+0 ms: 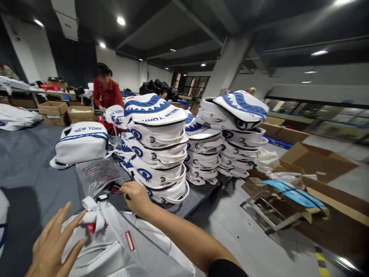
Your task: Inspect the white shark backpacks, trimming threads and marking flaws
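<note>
In front of me lies a white backpack (152, 252) with pale straps, a black buckle and a small red label. My left hand (56, 240) hovers over its left side, fingers spread and holding nothing. Beyond the bag, my right hand (138, 198) has its fingers closed near the base of the nearest stack of white-and-blue backpacks (157, 154). A small dark thing shows at its fingertips, too hidden to name. A clear plastic bag (99, 173) with reddish contents lies just past that hand.
Two more backpack stacks (203, 154) stand along the table's right edge. A "NEW YORK" backpack (82, 144) sits at left on the dark cloth (25, 154). A folding stool (291, 194) and cardboard boxes (319, 161) are at right. A person in red (108, 92) works behind.
</note>
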